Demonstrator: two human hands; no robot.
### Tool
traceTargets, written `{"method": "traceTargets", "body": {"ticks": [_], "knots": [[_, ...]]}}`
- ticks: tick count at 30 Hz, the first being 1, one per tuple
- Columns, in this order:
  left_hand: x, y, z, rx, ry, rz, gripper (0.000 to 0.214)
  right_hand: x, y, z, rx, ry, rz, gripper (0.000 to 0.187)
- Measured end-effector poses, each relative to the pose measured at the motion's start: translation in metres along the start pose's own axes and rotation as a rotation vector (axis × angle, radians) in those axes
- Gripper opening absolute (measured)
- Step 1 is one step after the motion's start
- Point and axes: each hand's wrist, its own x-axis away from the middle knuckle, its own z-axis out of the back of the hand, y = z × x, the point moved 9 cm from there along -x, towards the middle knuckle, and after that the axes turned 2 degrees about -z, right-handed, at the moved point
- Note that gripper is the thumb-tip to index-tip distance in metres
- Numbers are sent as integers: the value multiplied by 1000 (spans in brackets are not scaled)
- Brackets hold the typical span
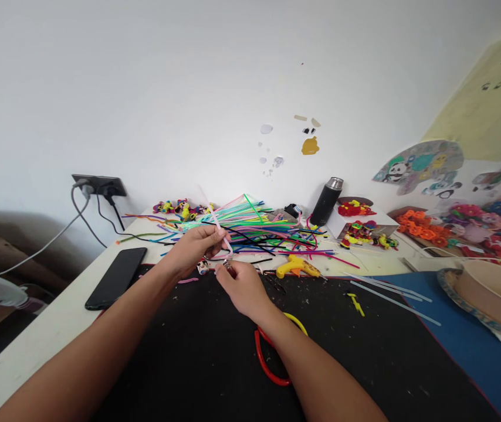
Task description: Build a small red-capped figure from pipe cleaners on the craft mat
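My left hand (pixel 204 243) pinches a pale pink-white pipe cleaner (pixel 216 218), which points up and away past the fingers. Its lower end comes down close to my right hand (pixel 246 287). That hand is closed on a small metal tool (pixel 229 268); only its shiny tip shows, so its kind is unclear. Under my right forearm, a curved red and yellow piece (pixel 270 375) is partly hidden, and I cannot tell if it joins the tool. Just behind both hands lies a heap of many-coloured pipe cleaners (pixel 250 220). A small white-and-dark figure (pixel 202 267) rests by my fingers.
A yellow glue gun (pixel 297 266) lies on the black mat (pixel 180 363), with clear glue sticks (pixel 395 302) to its right. At left is a black phone (pixel 116 278). A black flask (pixel 326 202), a white box (pixel 378 220) and a round basket (pixel 488 293) stand farther right.
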Motion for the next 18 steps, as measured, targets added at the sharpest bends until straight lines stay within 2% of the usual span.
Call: {"method": "traceTargets", "body": {"ticks": [2,5,8,12,18], "knots": [[0,0,0,2,1,-1,41,1,-2,-2,-27,-30,26,46],[-1,-2,3,36,15,-5,40,5,-6,-11,-73,-141,79,50],[-3,-4,5,106,17,8,39,8,-4,-19,-79,-216,73,50],[-3,-2,5,206,16,25,38,7,-1,-17,-94,-189,53,48],[-3,7,7,236,43,-16,41,-3,8,-3,-144,-48,16,44]]}}
